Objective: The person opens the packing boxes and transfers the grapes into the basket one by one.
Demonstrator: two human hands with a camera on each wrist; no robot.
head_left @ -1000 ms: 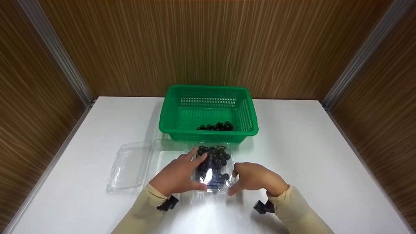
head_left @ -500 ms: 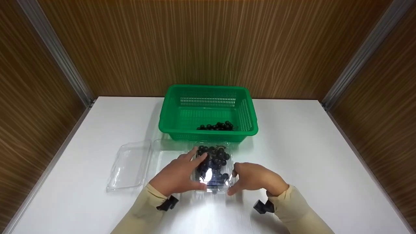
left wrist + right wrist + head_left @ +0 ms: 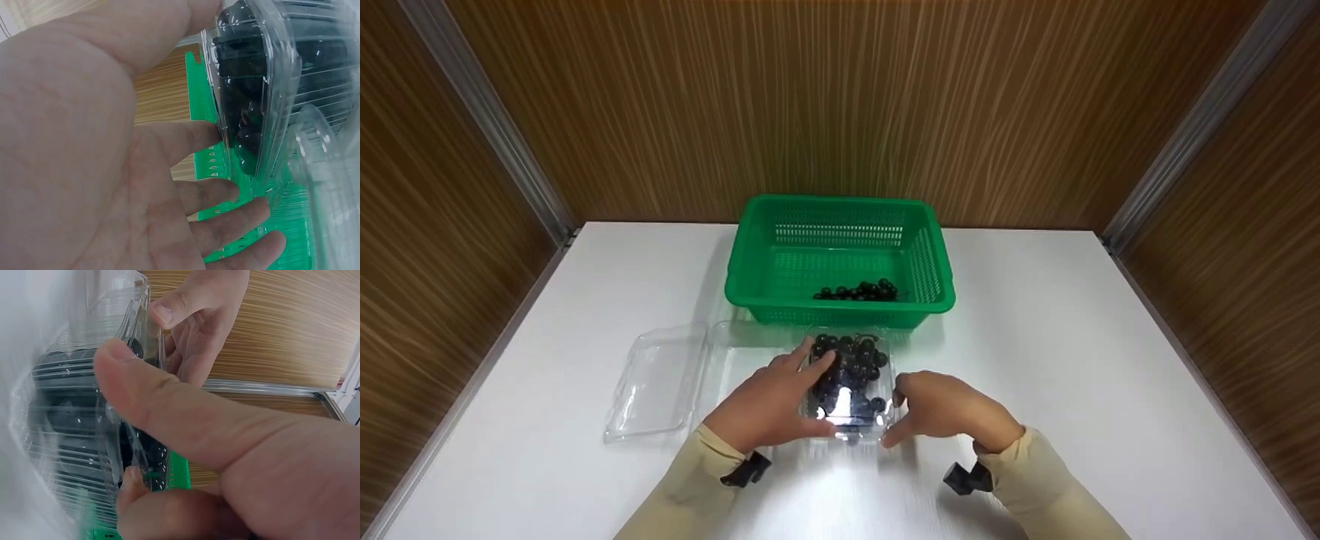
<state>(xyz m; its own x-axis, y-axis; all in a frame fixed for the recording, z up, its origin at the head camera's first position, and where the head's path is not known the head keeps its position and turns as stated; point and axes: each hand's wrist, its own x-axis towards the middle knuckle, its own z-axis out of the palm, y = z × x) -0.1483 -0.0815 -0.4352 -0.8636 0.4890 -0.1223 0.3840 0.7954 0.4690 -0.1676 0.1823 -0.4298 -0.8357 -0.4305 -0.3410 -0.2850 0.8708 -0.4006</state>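
Note:
Dark grapes (image 3: 859,367) fill a clear plastic clamshell box (image 3: 891,420) at the table's middle; its lid lies over them. My left hand (image 3: 769,401) rests on the box's left part, thumb at the near edge and fingers spread across the top. In the left wrist view, that hand's fingers are mostly straight against the lid. My right hand (image 3: 952,405) holds the box's right side near the front corner, between thumb and curled index finger. The right wrist view shows this thumb (image 3: 152,394) on the plastic rim. Its other fingers are mostly hidden.
A green basket (image 3: 840,306) with more dark grapes (image 3: 859,291) stands just behind the box. To the left lies an open, clear clamshell container (image 3: 727,360), its lid (image 3: 660,382) folded outward. Wood-grain panels (image 3: 840,97) border the white table (image 3: 1072,337).
The box and my right hand have shifted very slightly left and away from me. My left hand has stayed almost in place on the lid.

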